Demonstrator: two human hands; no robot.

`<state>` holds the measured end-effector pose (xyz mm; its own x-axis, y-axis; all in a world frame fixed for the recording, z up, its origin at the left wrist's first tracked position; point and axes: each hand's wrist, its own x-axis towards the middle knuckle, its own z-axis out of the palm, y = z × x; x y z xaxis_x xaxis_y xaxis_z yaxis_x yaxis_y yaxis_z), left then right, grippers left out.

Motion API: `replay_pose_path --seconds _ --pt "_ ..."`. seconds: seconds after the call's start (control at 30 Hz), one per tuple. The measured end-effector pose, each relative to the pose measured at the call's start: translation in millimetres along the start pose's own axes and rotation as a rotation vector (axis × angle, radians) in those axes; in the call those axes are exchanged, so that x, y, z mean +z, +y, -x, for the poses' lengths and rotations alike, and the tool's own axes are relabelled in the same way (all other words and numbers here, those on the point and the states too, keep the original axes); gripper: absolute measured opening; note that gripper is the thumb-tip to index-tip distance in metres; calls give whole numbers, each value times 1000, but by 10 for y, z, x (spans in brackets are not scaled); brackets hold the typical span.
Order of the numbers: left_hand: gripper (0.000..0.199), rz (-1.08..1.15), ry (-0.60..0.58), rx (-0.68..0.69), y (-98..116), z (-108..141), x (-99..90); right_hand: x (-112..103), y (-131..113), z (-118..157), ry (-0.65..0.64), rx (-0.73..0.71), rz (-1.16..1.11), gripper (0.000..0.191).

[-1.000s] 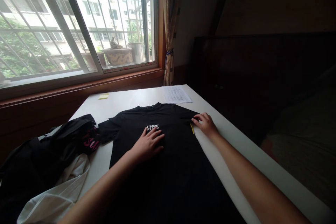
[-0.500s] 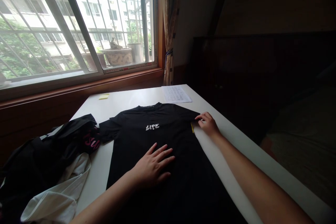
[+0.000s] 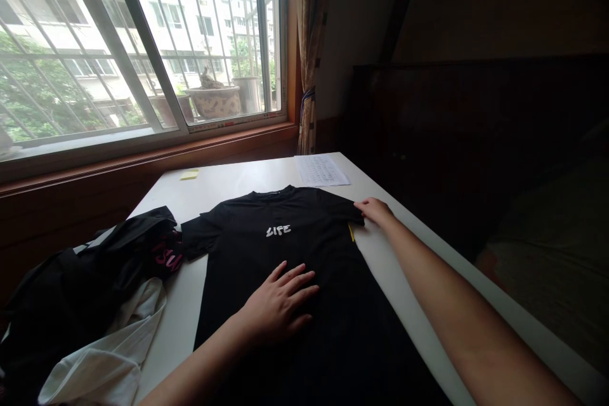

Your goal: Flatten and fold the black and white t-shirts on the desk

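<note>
A black T-shirt (image 3: 247, 266) with white lettering on its chest lies spread out flat, its collar toward the window. My left hand (image 3: 283, 298) rests on the middle of the shirt with its fingers spread. At the end of the right-hand sleeve, my right hand (image 3: 375, 209) pinches the hem between thumb and fingers. Just below that sleeve, a thin yellow strip (image 3: 351, 232) shows beside the shirt's edge; most of it seems covered by the shirt.
The white table (image 3: 228, 176) carries a heap of black and white clothes (image 3: 95, 292) on the left. A yellow sticky note (image 3: 189, 174) and a printed sheet (image 3: 322, 170) lie at the far end. Behind stands a barred window (image 3: 214, 44) beside a tied curtain (image 3: 308, 70).
My right hand has turned and closed on the sleeve end, and the sleeve lies a little straighter. My left hand stays spread on the shirt.
</note>
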<state>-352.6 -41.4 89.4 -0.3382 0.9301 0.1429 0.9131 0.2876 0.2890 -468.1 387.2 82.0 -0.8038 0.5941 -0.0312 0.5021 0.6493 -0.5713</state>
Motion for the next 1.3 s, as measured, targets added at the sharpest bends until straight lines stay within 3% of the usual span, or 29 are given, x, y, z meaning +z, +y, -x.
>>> replay_pose_path --seconds 0.2,0.5,0.8,0.97,1.13,1.3 --pt "59 21 -11 -12 5 2 -15 2 -161 -168 36 29 132 27" --pt "60 18 -9 -12 11 -5 -24 71 -213 -301 115 50 141 48" --pt "59 36 -23 -19 -1 -6 -13 96 -171 -306 282 -110 -50 27" --pt "59 44 -31 -25 8 -10 -26 165 -178 -301 316 -169 -199 27" --pt "59 42 -33 -23 14 -12 -41 229 -230 -258 347 -157 -309 27" --pt "60 26 -22 -20 13 -10 -33 226 -277 -270 325 -59 -359 31"
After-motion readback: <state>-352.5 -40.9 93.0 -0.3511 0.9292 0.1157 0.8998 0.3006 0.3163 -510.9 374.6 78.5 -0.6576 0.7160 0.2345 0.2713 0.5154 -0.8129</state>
